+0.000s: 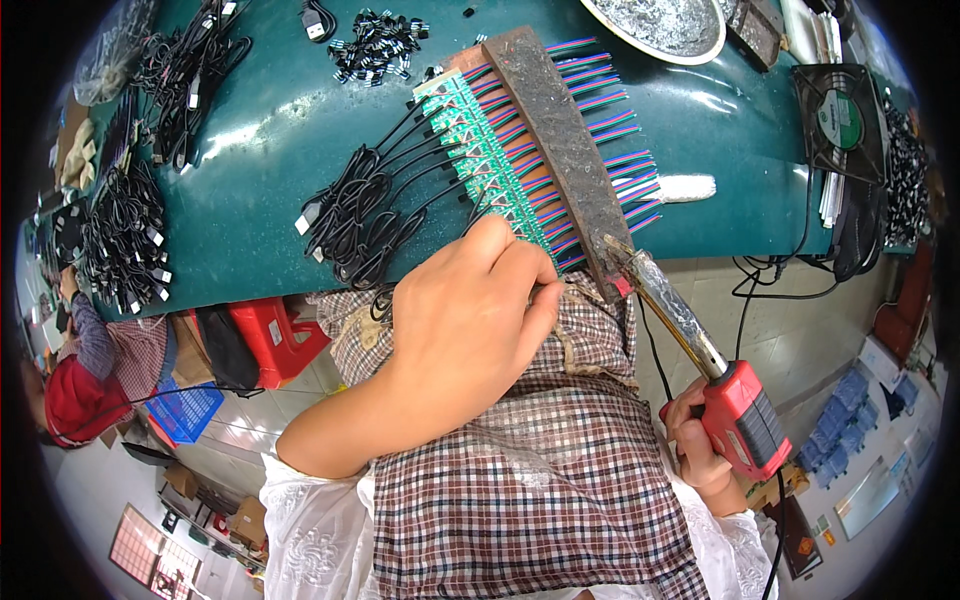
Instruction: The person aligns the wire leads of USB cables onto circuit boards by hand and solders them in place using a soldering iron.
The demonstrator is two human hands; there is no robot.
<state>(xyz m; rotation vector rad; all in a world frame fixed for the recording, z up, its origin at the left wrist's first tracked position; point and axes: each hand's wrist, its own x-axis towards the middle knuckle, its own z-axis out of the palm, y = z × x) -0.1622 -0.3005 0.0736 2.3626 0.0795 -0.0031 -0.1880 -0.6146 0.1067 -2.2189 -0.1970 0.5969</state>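
Observation:
My right hand [695,450] grips the red handle of a soldering iron [745,420]. The iron's tip lies over the near end of a long dark bar [555,140], left of the handle. My left hand [465,305] is closed in a pinch at the near end of a green circuit board strip [465,125]; what its fingertips hold is hidden. Black cables [350,210] run from the strip's left edge into a looped bundle with USB plugs. Thin multicoloured wires [610,95] extend from its right side, under the bar, and fan out beyond it.
Piles of black USB cables [125,235] lie on the left of the green table [270,130]. Small black parts [375,45] are heaped at the back. A metal bowl [665,25], a white brush-like piece [688,188] and a fan [838,120] are rightward. Another person [95,375] sits far left.

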